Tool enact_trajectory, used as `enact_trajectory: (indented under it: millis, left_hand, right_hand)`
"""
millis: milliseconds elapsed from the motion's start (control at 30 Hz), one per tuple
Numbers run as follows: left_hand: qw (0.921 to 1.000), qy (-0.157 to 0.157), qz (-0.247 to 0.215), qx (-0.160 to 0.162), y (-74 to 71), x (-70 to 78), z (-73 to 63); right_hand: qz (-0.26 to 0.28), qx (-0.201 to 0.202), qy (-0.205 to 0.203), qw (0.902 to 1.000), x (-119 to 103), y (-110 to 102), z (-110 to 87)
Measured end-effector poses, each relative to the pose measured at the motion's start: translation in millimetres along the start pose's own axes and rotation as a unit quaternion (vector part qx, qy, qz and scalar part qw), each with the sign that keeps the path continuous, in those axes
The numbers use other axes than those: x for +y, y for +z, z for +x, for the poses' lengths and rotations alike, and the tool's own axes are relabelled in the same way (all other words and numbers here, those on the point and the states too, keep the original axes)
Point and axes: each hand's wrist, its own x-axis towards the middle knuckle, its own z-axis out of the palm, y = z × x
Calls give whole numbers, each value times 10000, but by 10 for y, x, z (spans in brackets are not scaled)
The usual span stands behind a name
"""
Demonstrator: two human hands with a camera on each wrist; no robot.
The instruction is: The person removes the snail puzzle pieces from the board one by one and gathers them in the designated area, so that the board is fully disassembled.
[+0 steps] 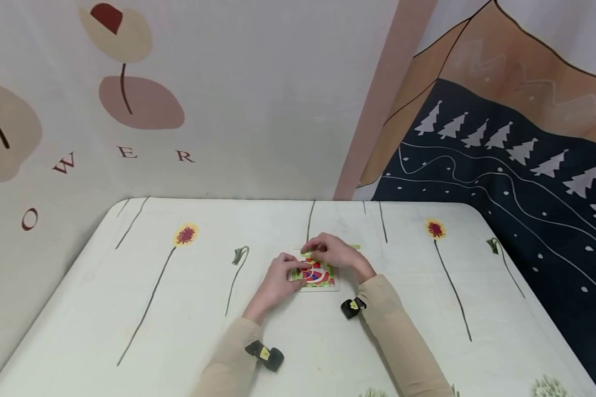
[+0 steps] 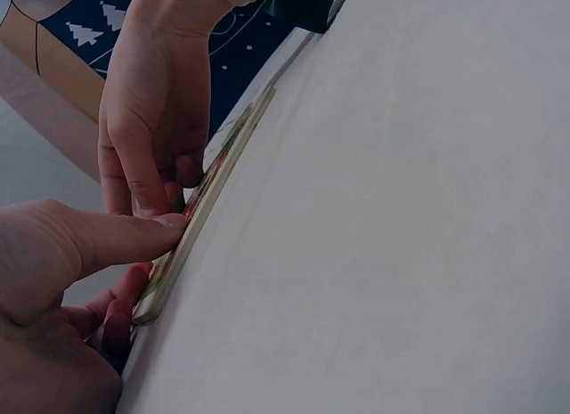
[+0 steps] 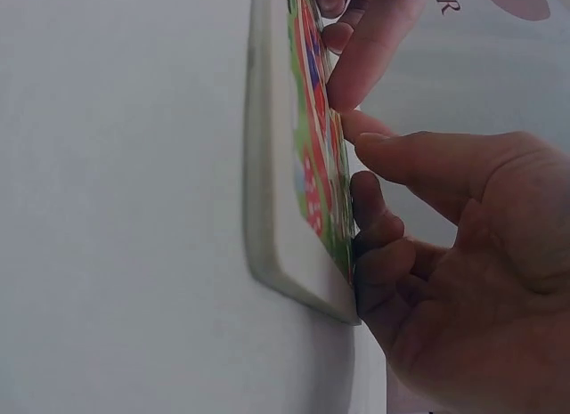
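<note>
A small flat picture puzzle board with a pale border and a red, green and blue picture lies on the table. My left hand holds it at the left side, with the thumb on its face and curled fingers at the edge. From the far right, my right hand reaches over the board's far part, fingertips bent down to the picture. In the right wrist view its thumb is right at the picture surface. I cannot tell whether it pinches a piece. Part of the picture is hidden under both hands.
A narrow green strip shows just beyond the right hand. The white table cover has printed flowers and stems. Behind it rises a pale printed backdrop, with a dark tree-patterned cloth on the right.
</note>
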Motion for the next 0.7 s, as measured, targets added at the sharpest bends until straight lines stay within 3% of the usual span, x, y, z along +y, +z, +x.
enact_trajectory:
  millis: [200, 500, 700]
  left_hand:
    - [10000, 10, 9, -11, 0, 1, 3]
    - [10000, -5, -30, 3, -1, 1, 5]
    - [10000, -37, -10, -36, 11, -9, 2]
  right_hand:
    - [86, 11, 52, 9999, 5, -2, -4]
    - [130, -11, -361, 9993, 2, -23, -25]
    - [309, 166, -179, 9992, 8, -15, -32]
